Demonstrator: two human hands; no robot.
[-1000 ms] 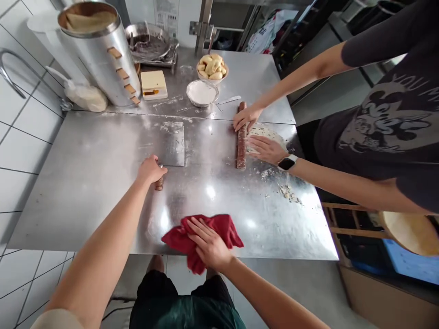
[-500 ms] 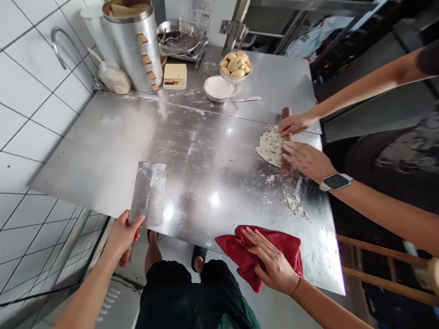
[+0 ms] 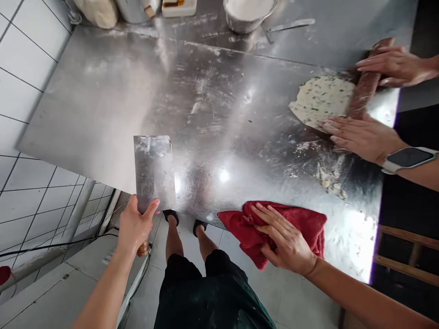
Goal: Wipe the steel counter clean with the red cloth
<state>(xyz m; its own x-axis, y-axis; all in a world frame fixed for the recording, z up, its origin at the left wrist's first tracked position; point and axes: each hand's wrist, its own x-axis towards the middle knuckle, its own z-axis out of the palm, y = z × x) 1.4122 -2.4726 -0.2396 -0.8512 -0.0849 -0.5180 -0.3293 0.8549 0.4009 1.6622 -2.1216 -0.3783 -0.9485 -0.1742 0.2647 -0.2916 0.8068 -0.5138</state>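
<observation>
My left hand (image 3: 135, 224) grips the wooden handle of a wide metal bench scraper (image 3: 154, 171), whose blade lies over the near edge of the steel table (image 3: 103, 105). My right hand (image 3: 283, 240) lies flat with fingers spread on a crumpled red cloth (image 3: 308, 224) at the table's front edge. At the right, another person's two hands (image 3: 363, 135) roll a wooden rolling pin (image 3: 365, 89) over a flat round of dough flecked with green (image 3: 320, 98).
A bowl of flour (image 3: 248, 11) and a metal spoon-like tool (image 3: 291, 23) stand at the back. Dough crumbs (image 3: 329, 176) lie near the other person's wrist. White tiled wall runs along the left; my sandalled feet (image 3: 181, 219) show below the table edge.
The view has tilted down and closer. My left hand has drawn the scraper back to the near table edge. My right hand with the cloth has shifted right. The other person has rolled the pin across the dough.
</observation>
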